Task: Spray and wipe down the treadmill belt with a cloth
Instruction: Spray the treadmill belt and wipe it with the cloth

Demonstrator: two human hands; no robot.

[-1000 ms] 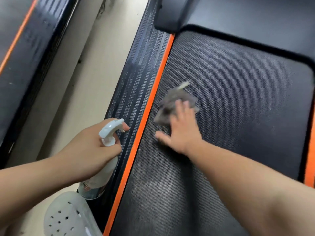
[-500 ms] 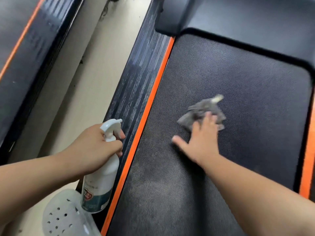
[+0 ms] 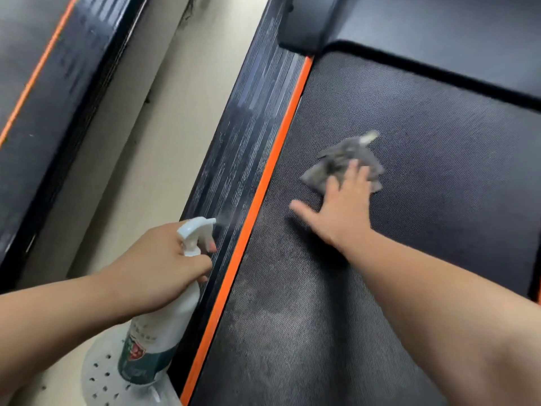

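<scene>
The black textured treadmill belt [image 3: 424, 159] fills the right half of the head view, with a pale dusty patch near its lower left. A crumpled grey cloth [image 3: 333, 165] lies on the belt under the fingers of my right hand [image 3: 341, 208], which presses it flat with the fingers spread. My left hand [image 3: 158, 265] grips a white spray bottle [image 3: 164, 326] by the neck, a finger on the trigger. The nozzle points toward the belt and a faint mist shows at its tip.
A ribbed black side rail [image 3: 248, 148] with an orange strip [image 3: 263, 189] borders the belt's left edge. Beige floor [image 3: 140, 142] separates it from another treadmill [image 3: 44, 92] at far left. A white perforated shoe [image 3: 108, 376] sits at the bottom left. The dark motor cover [image 3: 439, 33] lies at the belt's far end.
My right hand swept the cloth right across the belt, then back a little leftward. My left hand raised the spray bottle, and mist now leaves its nozzle.
</scene>
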